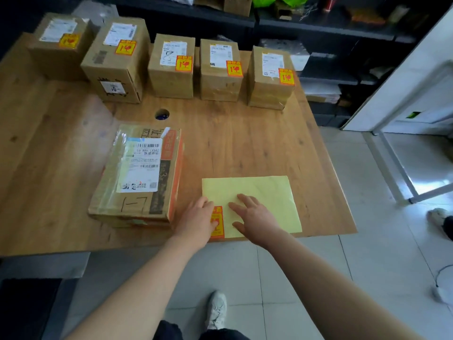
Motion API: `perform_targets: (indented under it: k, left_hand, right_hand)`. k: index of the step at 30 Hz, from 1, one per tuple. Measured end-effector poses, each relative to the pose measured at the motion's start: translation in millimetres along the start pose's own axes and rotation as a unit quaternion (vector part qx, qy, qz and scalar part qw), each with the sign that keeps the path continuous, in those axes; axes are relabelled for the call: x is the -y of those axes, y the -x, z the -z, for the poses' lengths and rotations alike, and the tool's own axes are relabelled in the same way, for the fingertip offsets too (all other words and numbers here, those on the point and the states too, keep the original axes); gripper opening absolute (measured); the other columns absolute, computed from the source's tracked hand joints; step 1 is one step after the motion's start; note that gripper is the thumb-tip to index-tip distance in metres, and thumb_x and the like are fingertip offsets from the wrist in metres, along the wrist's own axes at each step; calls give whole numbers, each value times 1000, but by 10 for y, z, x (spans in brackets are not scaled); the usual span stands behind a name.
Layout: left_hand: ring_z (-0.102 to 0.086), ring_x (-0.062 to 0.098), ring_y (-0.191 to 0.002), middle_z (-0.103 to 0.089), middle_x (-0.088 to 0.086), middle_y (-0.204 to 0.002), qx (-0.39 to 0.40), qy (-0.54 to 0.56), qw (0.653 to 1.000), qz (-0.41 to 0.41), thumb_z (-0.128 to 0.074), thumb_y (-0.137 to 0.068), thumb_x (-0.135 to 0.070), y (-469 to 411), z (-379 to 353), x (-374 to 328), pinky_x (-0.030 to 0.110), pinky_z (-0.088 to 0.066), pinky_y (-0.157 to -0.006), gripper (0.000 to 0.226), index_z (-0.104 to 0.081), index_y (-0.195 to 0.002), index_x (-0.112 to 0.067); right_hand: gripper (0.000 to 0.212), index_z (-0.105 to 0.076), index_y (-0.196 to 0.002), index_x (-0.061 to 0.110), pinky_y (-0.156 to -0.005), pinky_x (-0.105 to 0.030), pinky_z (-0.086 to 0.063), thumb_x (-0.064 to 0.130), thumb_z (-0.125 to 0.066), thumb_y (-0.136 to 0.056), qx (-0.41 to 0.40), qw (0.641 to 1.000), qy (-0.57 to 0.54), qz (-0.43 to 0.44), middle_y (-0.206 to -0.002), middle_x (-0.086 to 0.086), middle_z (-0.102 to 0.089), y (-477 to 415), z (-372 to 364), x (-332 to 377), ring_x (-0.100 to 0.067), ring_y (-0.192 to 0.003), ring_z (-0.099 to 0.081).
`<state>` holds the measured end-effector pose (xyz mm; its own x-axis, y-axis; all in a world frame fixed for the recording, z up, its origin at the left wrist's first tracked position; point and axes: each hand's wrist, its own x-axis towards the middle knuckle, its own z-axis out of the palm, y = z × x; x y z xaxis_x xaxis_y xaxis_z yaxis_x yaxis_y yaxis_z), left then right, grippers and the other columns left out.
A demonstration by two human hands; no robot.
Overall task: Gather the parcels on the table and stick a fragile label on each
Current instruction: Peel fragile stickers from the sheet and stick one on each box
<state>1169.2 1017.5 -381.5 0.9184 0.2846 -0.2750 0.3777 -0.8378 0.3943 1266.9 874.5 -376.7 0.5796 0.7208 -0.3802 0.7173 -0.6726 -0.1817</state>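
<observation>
A flat cardboard parcel (139, 175) with a white shipping label lies in front of me; I see no fragile label on it. To its right a pale yellow backing sheet (264, 195) holds one orange fragile label (217, 224) at its near left corner. My left hand (198, 222) rests on that label's left edge, fingers bent over it. My right hand (252, 217) lies flat on the sheet with fingers spread, pressing it down. Several upright parcels (171, 67) stand in a row at the back, each bearing an orange fragile label.
The wooden table (245, 143) has a round cable hole (162, 114) behind the flat parcel. Dark shelving (318, 28) with goods runs behind the table. A white table frame (402, 168) stands on the tiled floor to the right, and another person's shoe (437, 215) shows there.
</observation>
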Motion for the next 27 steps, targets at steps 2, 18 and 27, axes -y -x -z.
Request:
perform_targets:
  k: [2,18,27]
  left_hand:
    - [-25,23,-135,-21,-1,-151,15,-34,999,3,-56,-90,-42,-23,-57,54,39,-29,-109,64,-30,-145,-21]
    - [-7,18,-143,-6,-7,-158,18,-32,999,5,-56,-87,-51,24,-162,196,38,-17,-113,85,-11,-151,-18]
    - [-9,18,-142,-9,-7,-157,3,-16,1000,-7,-57,-87,-50,27,-155,208,35,-16,-115,83,-13,-150,-19]
  right_hand:
    - [50,-39,-143,27,-106,-36,-36,36,-50,-95,-22,999,-24,7,-145,-4,-33,-57,-32,-8,-24,-131,-32]
    - [20,-69,-108,22,-90,-31,-36,25,-59,-90,-117,976,-181,-23,-110,3,-60,-210,-276,161,-19,-102,-51]
    - [25,-69,-111,19,-94,-38,-42,22,-64,-87,-123,964,-231,-48,-109,-1,-59,-222,-273,187,-20,-101,-55]
